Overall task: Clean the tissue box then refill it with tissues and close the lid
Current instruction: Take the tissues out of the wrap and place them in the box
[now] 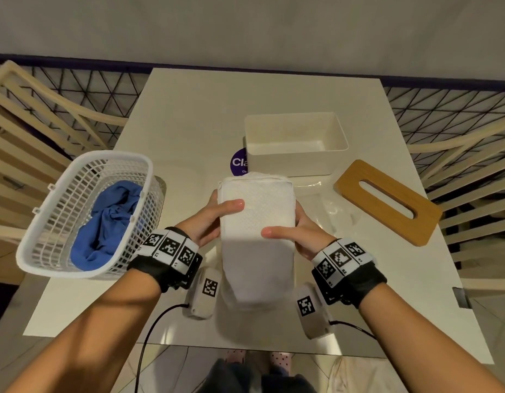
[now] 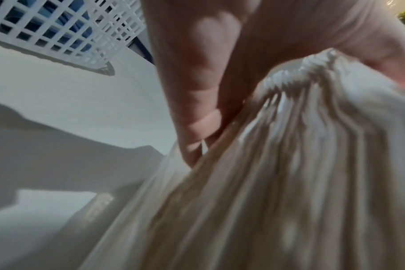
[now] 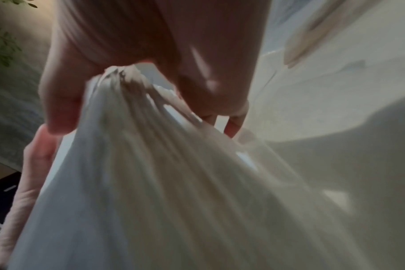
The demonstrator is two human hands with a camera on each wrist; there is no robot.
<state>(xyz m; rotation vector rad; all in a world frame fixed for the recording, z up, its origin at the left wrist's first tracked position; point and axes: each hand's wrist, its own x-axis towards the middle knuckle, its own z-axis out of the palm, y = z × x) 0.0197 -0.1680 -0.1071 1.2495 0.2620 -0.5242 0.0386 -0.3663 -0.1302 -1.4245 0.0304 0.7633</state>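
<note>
Tissue box (image 1: 295, 143) stands open and empty; lid (image 1: 387, 201) lies beside it. We find the left hand (image 1: 208, 219) and right hand (image 1: 299, 234) gripping the tissue stack (image 1: 255, 222) before the box. Refilling and closing remain.

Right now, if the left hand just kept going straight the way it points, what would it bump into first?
The left hand grips the tissue stack and points away from the person. Straight on, it would probably meet the purple round label first, then the open tissue box. Depth is hard to judge.
</note>
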